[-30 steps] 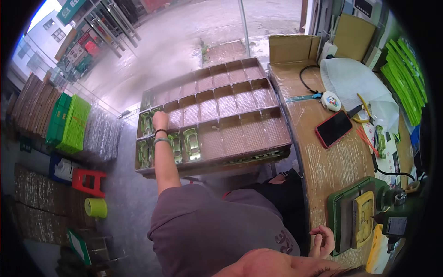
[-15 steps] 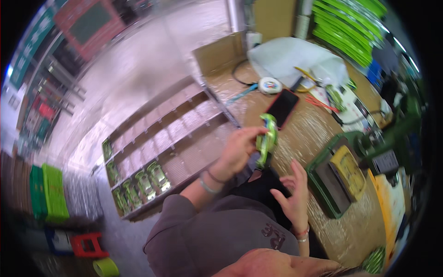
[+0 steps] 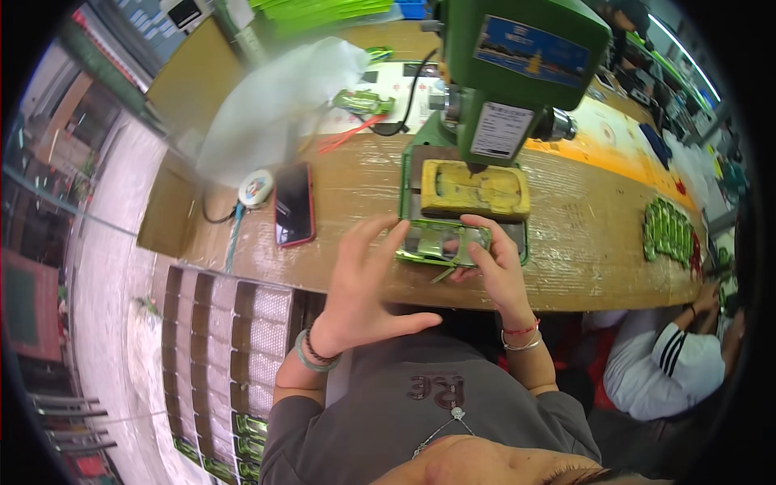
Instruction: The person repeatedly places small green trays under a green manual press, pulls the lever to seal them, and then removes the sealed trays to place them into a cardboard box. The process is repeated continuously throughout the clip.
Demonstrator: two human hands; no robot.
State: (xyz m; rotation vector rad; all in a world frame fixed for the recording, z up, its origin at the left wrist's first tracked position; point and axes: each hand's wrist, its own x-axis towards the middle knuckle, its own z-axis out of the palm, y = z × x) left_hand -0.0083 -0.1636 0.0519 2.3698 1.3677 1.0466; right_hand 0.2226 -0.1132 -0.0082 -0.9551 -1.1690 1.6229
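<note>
Your right hand [image 3: 501, 273] pinches the right end of a green toy car [image 3: 440, 242], thumb on the near side and index finger along the far edge. The car lies crosswise in front of you, just on your side of the yellow block [image 3: 475, 191], and in this view it overlaps the near rim of the green machine [image 3: 525, 73]'s base (whether it rests there or is held clear, you can't tell from this angle). Your left hand [image 3: 360, 293] is spread wide, thumb pointing right and fingers reaching toward the car's left end; whether a fingertip touches it is unclear.

The yellow block sits on the machine's base, right below its head. To the left on the desk [image 3: 582, 271] lie a dark phone [image 3: 293, 204] with a red edge and a round white case [image 3: 255, 187] with a blue strap. Beyond them, near the cloudy plastic sheet [image 3: 271, 117], another green car [image 3: 364, 102] lies by some red strips [image 3: 349, 136]. Over on the right, a row of green pieces [image 3: 669, 231] stands close together. Down by your left arm is the compartmented tray [image 3: 214, 339], green cars in its nearest cells.
</note>
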